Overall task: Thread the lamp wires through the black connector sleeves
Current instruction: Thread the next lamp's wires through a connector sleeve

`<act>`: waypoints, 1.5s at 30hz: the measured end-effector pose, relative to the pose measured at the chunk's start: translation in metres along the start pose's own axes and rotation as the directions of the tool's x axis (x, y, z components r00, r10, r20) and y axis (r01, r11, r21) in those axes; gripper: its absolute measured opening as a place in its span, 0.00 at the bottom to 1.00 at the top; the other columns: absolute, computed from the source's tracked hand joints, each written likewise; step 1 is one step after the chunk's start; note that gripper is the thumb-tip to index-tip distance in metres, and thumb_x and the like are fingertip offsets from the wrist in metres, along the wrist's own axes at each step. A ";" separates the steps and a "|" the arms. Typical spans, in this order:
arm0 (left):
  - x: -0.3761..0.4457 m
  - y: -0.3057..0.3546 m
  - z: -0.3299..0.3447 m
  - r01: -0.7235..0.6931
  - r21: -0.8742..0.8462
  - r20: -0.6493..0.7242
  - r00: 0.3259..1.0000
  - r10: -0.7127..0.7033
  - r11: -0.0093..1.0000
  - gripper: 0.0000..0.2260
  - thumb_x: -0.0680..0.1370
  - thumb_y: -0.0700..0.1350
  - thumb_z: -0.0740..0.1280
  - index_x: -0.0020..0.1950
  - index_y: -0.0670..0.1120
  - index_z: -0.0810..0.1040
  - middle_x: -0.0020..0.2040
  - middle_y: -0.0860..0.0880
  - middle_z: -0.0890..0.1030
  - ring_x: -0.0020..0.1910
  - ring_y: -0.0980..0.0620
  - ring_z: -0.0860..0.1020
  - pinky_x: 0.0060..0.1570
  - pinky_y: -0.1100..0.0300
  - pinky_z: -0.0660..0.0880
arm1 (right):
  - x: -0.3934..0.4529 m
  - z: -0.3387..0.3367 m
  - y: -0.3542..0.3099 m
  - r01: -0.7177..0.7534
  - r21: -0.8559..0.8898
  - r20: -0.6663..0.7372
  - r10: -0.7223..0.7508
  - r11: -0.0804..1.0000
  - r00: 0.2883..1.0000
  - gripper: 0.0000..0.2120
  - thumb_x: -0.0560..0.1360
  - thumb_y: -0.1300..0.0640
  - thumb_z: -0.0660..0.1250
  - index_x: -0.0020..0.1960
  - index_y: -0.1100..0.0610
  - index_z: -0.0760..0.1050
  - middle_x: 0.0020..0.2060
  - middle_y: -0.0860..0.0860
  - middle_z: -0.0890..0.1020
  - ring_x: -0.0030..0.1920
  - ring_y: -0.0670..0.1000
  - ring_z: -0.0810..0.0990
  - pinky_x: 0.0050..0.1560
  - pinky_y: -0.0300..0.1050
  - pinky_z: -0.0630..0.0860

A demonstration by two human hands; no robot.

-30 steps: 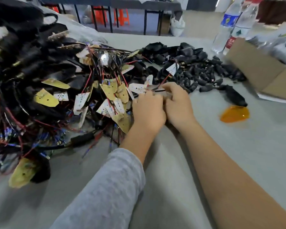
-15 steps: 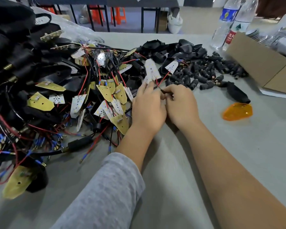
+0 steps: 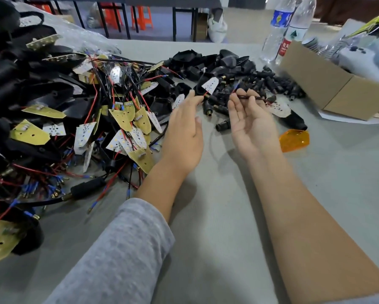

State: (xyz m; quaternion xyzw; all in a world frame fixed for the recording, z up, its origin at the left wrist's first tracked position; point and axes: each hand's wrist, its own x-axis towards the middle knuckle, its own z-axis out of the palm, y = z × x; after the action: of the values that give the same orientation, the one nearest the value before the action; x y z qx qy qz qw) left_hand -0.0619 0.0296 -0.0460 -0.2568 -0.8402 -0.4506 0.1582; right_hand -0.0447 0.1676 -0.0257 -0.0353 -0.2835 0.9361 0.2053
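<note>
Now, head view:
Left hand (image 3: 184,130): back up, fingers stretched straight toward the pile, tips at a red wire under a white LED board (image 3: 210,84); grips nothing plainly.
Right hand (image 3: 251,121): palm up, fingertips pinching the lamp wires (image 3: 253,98), which run right to another board.
Connector sleeves (image 3: 269,83): heaped just beyond both hands.
Change: hands were pressed together half a second ago; they are apart now.
</note>
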 end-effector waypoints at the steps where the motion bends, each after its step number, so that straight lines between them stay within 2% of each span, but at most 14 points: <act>1: 0.000 0.001 -0.001 -0.018 0.007 -0.010 1.000 0.019 1.000 0.19 0.82 0.36 0.55 0.74 0.44 0.66 0.77 0.46 0.62 0.77 0.47 0.58 0.75 0.50 0.56 | -0.001 0.001 0.000 -0.035 0.036 0.035 0.034 0.999 0.999 0.12 0.83 0.65 0.53 0.47 0.59 0.72 0.39 0.54 0.82 0.38 0.49 0.83 0.46 0.40 0.81; 5: -0.003 0.002 0.002 -0.045 0.137 -0.018 0.999 0.048 0.990 0.19 0.84 0.41 0.54 0.75 0.49 0.65 0.80 0.46 0.55 0.79 0.45 0.49 0.76 0.42 0.46 | -0.008 0.004 -0.001 -0.173 0.094 0.127 0.161 0.980 0.979 0.11 0.83 0.64 0.54 0.47 0.60 0.74 0.35 0.52 0.82 0.34 0.47 0.82 0.40 0.39 0.80; 8: -0.003 0.002 0.002 -0.042 0.216 -0.034 0.998 0.050 0.976 0.15 0.85 0.44 0.54 0.70 0.49 0.72 0.77 0.46 0.61 0.78 0.44 0.52 0.75 0.43 0.44 | -0.010 0.005 -0.003 -0.215 0.169 0.163 0.188 0.962 0.969 0.11 0.82 0.63 0.54 0.47 0.60 0.74 0.36 0.52 0.81 0.31 0.46 0.79 0.38 0.38 0.79; 10: 0.000 0.001 0.000 -0.032 0.256 -0.007 0.999 0.035 0.966 0.14 0.85 0.46 0.53 0.60 0.44 0.77 0.64 0.45 0.76 0.70 0.42 0.67 0.72 0.41 0.54 | -0.009 0.005 -0.005 -0.175 0.227 0.137 0.147 0.958 0.980 0.11 0.82 0.63 0.54 0.47 0.60 0.74 0.36 0.52 0.81 0.31 0.46 0.79 0.37 0.38 0.79; 12: -0.001 0.001 -0.002 -0.012 0.145 0.009 1.000 0.011 0.989 0.15 0.85 0.46 0.54 0.51 0.40 0.76 0.42 0.46 0.77 0.47 0.43 0.76 0.57 0.44 0.69 | -0.006 0.003 -0.005 -0.103 0.231 0.077 0.087 0.967 0.993 0.09 0.82 0.63 0.56 0.47 0.60 0.74 0.37 0.54 0.82 0.32 0.48 0.81 0.37 0.39 0.80; 16: -0.006 0.004 -0.003 -0.006 0.044 -0.009 1.000 0.006 0.999 0.14 0.85 0.48 0.55 0.49 0.40 0.73 0.30 0.53 0.69 0.31 0.52 0.69 0.36 0.52 0.66 | -0.001 0.000 -0.003 -0.079 0.020 0.000 0.079 0.997 0.997 0.13 0.84 0.52 0.55 0.49 0.58 0.74 0.35 0.55 0.82 0.34 0.49 0.82 0.37 0.40 0.80; 23: -0.004 0.005 -0.002 0.174 0.057 -0.014 0.985 -0.174 0.983 0.09 0.81 0.44 0.56 0.51 0.46 0.76 0.28 0.52 0.70 0.30 0.49 0.69 0.33 0.52 0.67 | 0.003 -0.004 0.000 -0.020 -0.191 -0.224 -0.024 0.981 0.974 0.15 0.84 0.50 0.54 0.49 0.58 0.74 0.32 0.53 0.81 0.31 0.49 0.81 0.34 0.39 0.79; 27: -0.003 0.003 -0.004 0.131 0.046 0.023 0.991 -0.132 0.990 0.11 0.83 0.43 0.55 0.53 0.42 0.76 0.29 0.53 0.69 0.28 0.54 0.66 0.32 0.54 0.62 | 0.002 -0.003 -0.006 -0.024 -0.381 -0.245 -0.075 0.924 0.967 0.10 0.83 0.53 0.58 0.52 0.59 0.72 0.34 0.53 0.82 0.31 0.50 0.80 0.34 0.41 0.78; 30: -0.002 0.000 -0.003 0.109 0.077 0.086 0.990 -0.116 0.991 0.12 0.84 0.45 0.55 0.55 0.42 0.76 0.32 0.49 0.73 0.30 0.51 0.68 0.34 0.52 0.66 | 0.003 -0.005 -0.021 -0.017 -0.777 -0.248 -0.282 0.629 0.927 0.12 0.82 0.49 0.59 0.44 0.53 0.75 0.39 0.49 0.82 0.37 0.48 0.79 0.41 0.44 0.74; 33: -0.002 -0.001 0.000 0.091 0.135 0.121 0.987 -0.108 0.987 0.11 0.84 0.45 0.55 0.54 0.43 0.76 0.35 0.45 0.76 0.33 0.46 0.72 0.38 0.48 0.71 | 0.004 -0.012 -0.040 -0.031 -0.960 -0.128 -0.336 0.278 0.933 0.13 0.77 0.42 0.60 0.40 0.47 0.75 0.47 0.45 0.77 0.57 0.51 0.73 0.58 0.51 0.68; 35: 0.000 -0.002 0.002 0.121 0.119 0.095 0.987 -0.133 0.986 0.12 0.84 0.45 0.55 0.54 0.42 0.76 0.34 0.45 0.76 0.31 0.48 0.71 0.36 0.49 0.69 | 0.005 -0.021 -0.048 -0.057 -0.995 -0.034 -0.271 -0.077 0.962 0.08 0.74 0.43 0.62 0.46 0.43 0.77 0.56 0.48 0.75 0.66 0.55 0.64 0.66 0.54 0.60; 38: 0.002 -0.005 0.005 0.200 0.080 0.037 0.978 -0.203 0.977 0.11 0.84 0.45 0.55 0.57 0.44 0.75 0.30 0.51 0.70 0.28 0.52 0.67 0.32 0.53 0.63 | 0.009 -0.034 -0.055 -0.151 -0.834 -0.050 -0.200 -0.531 0.978 0.16 0.73 0.50 0.60 0.60 0.45 0.77 0.66 0.56 0.70 0.69 0.58 0.59 0.69 0.54 0.55; 42: 0.004 -0.006 0.004 0.253 0.010 0.004 0.967 -0.253 0.967 0.11 0.84 0.45 0.54 0.58 0.44 0.74 0.31 0.52 0.70 0.29 0.52 0.68 0.33 0.54 0.64 | 0.010 -0.047 -0.065 -0.303 -0.646 -0.140 -0.282 -0.700 0.949 0.18 0.77 0.54 0.56 0.64 0.56 0.73 0.67 0.59 0.68 0.70 0.59 0.62 0.70 0.59 0.56; 45: 0.006 -0.004 0.003 0.293 -0.064 -0.086 0.951 -0.298 0.954 0.10 0.84 0.44 0.53 0.59 0.43 0.71 0.36 0.51 0.73 0.32 0.54 0.69 0.36 0.53 0.65 | 0.009 -0.041 -0.061 -0.247 -0.648 0.020 -0.340 -0.721 0.940 0.16 0.75 0.61 0.58 0.62 0.58 0.74 0.66 0.57 0.69 0.69 0.58 0.63 0.70 0.60 0.56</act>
State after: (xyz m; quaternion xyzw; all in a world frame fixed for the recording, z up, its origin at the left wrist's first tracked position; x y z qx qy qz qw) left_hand -0.0696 0.0320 -0.0471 -0.1106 -0.8491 -0.5018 0.1219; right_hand -0.0230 0.2381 -0.0259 -0.3307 -0.9317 0.0349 0.1460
